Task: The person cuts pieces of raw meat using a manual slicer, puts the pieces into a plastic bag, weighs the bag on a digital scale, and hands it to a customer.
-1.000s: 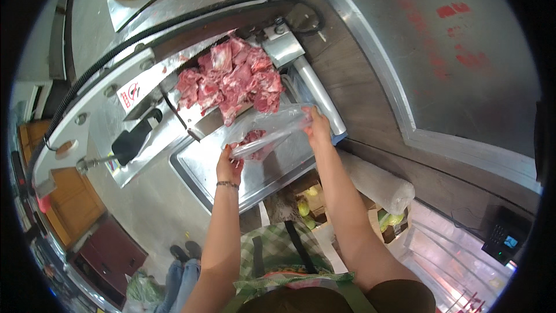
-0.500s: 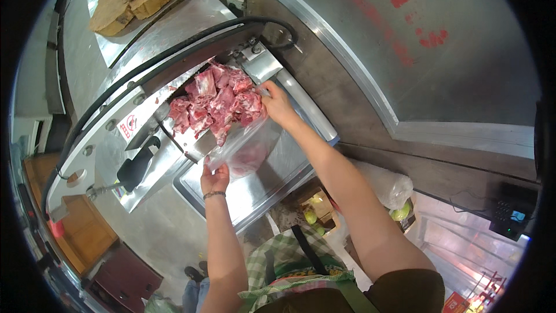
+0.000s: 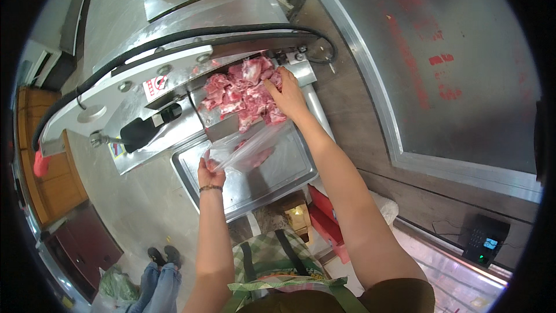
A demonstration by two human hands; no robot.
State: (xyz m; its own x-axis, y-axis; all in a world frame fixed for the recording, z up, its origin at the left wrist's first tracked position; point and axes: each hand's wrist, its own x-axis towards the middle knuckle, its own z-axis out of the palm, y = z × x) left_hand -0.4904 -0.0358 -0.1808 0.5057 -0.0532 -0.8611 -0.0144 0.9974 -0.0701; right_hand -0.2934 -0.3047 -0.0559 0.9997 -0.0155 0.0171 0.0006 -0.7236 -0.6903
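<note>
Just above the frame's centre, the right hand (image 3: 291, 98) lay on a heap of raw, red-and-white meat chunks (image 3: 229, 94), thumb and fingers slightly parted; I couldn't tell whether they gripped any. Left of centre, the left hand (image 3: 211, 177) pinched a clear plastic bag (image 3: 262, 141) over a silver rectangular metal tray (image 3: 285, 178).

The head-worn fisheye looks down from near above the meat (image 3: 247, 96)
</note>
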